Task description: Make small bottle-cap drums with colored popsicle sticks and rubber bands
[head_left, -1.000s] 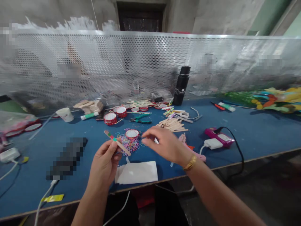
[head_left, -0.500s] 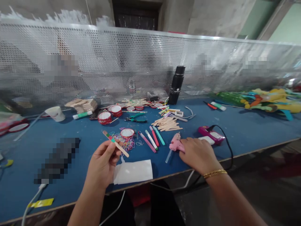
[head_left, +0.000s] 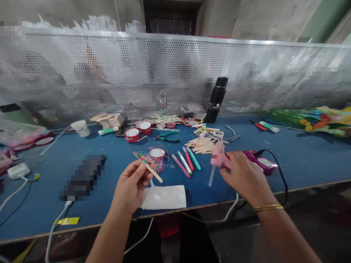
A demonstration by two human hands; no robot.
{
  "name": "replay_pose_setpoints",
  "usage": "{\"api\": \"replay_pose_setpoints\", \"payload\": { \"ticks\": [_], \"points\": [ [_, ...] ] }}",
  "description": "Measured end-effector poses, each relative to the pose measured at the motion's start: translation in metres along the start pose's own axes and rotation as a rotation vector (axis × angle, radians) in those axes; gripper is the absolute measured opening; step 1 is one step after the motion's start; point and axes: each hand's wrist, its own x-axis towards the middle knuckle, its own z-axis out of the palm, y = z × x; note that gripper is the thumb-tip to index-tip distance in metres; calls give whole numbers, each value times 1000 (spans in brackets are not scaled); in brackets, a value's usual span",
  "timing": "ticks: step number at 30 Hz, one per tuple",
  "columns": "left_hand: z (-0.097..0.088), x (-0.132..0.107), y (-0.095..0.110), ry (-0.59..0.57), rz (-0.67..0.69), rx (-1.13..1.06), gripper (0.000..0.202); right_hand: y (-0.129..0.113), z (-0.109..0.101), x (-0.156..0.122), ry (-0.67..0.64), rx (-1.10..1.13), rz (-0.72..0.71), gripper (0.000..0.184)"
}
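My left hand (head_left: 132, 185) pinches a wooden craft stick (head_left: 147, 166) with coloured stripes near its far end, held slanting above the blue table (head_left: 301, 160). My right hand (head_left: 245, 176) is closed around a pink hot glue gun (head_left: 218, 158), lifted off the table with a clear glue stick (head_left: 211, 176) jutting from its back. Between the hands lie several coloured marker pens (head_left: 186, 163). A white paper sheet (head_left: 163, 197) lies at the table's near edge, under my left hand.
A red-rimmed cup (head_left: 157, 154) sits among small rubber bands. Loose wooden sticks (head_left: 203, 144), green pliers (head_left: 166, 137), more red cups (head_left: 132, 134), a black flask (head_left: 216, 99) and a purple device (head_left: 260, 161) with a black cable lie further back. A perforated metal screen (head_left: 175, 69) closes the far side.
My right hand moved right from the rubber bands to the glue gun, closed on it and has lifted it. The left hand kept the stick steady.
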Motion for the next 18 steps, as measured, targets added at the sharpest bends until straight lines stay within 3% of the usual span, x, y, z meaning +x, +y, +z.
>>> {"api": "replay_pose_setpoints", "payload": {
  "ticks": [3, 6, 8, 11, 14, 18],
  "points": [
    [1, 0, 1, -19, -68, -43, 41, 5, -4, 0, 101, 582, 43, 23],
    [1, 3, 2, -47, -68, -28, 41, -13, -10, -10, -26, 1324, 178, 35],
    [0, 6, 2, -75, -63, -5, 39, -35, -12, -20, -173, 1663, 199, 41],
    [0, 10, 2, -103, -74, 27, 39, -71, -8, -35, -429, 1895, 158, 44],
    [0, 12, 1, -89, -100, 30, 44, -95, 4, -48, -591, 1984, 99, 44],
    [-1, 12, -3, -54, -130, 6, 49, -103, 21, -60, -658, 1963, 69, 43]
  ]
}}
